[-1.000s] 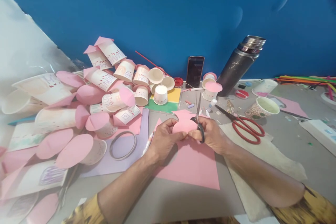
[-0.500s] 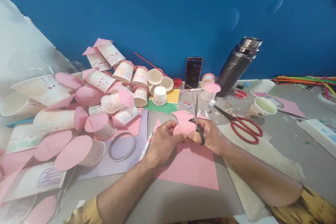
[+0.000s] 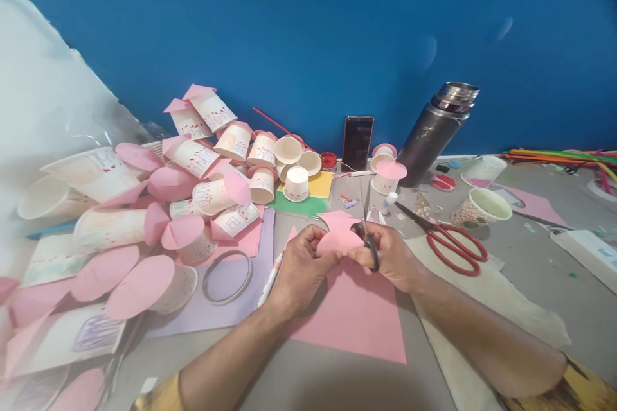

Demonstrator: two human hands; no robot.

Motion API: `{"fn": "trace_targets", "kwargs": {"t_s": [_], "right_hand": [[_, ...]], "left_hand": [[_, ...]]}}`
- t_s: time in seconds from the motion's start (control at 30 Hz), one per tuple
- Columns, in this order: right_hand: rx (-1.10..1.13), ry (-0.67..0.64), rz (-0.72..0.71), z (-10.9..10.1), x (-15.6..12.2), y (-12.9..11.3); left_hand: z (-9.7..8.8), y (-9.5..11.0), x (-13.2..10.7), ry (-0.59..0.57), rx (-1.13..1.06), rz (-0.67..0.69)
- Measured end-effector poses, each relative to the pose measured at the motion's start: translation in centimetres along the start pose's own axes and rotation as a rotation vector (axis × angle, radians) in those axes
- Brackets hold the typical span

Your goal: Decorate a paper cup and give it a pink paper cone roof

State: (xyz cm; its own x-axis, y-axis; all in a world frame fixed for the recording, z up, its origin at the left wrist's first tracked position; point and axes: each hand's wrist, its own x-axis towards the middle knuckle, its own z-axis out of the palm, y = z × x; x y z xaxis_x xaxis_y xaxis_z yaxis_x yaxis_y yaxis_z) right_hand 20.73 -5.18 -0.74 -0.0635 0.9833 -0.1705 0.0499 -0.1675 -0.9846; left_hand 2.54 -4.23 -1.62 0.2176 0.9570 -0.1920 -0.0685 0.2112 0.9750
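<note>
My left hand (image 3: 303, 266) pinches the left edge of a small rounded piece of pink paper (image 3: 340, 242). On its other side, my right hand (image 3: 385, 253) grips black-handled scissors (image 3: 367, 215), blades pointing up and away from me, while its thumb and finger also touch the paper's right edge. Below both hands lies a larger pink sheet (image 3: 357, 321) on the grey table. Another pink scrap behind the held piece is partly hidden by it. A white marker (image 3: 270, 279) rests beside my left hand.
At left is a heap of decorated paper cups (image 3: 116, 228) with pink paper tops. A tape roll (image 3: 227, 276) lies on purple paper (image 3: 193, 318). Red-handled scissors (image 3: 456, 247) and a cloth (image 3: 486, 314) are right. Behind stand a phone (image 3: 357, 142) and a dark flask (image 3: 436, 135).
The view has tilted up slightly, so everything sits a little lower. The pink piece has shifted in my fingers and the scissors have turned slightly; both hands keep their grip.
</note>
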Motion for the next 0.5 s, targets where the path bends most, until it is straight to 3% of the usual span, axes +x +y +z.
{"fn": "trace_targets", "kwargs": {"t_s": [0.17, 0.4, 0.5], "right_hand": [[0.134, 0.229, -0.085, -1.2, 1.1, 1.1], [0.270, 0.025, 0.103, -1.1, 1.2, 0.7], [0.225, 0.021, 0.076, -1.1, 1.2, 0.6]], "left_hand": [[-0.3, -0.1, 0.4, 0.052, 0.030, 0.089], [-0.3, -0.1, -0.2, 0.111, 0.334, 0.255], [-0.2, 0.0, -0.3, 0.058, 0.285, 0.255]]}}
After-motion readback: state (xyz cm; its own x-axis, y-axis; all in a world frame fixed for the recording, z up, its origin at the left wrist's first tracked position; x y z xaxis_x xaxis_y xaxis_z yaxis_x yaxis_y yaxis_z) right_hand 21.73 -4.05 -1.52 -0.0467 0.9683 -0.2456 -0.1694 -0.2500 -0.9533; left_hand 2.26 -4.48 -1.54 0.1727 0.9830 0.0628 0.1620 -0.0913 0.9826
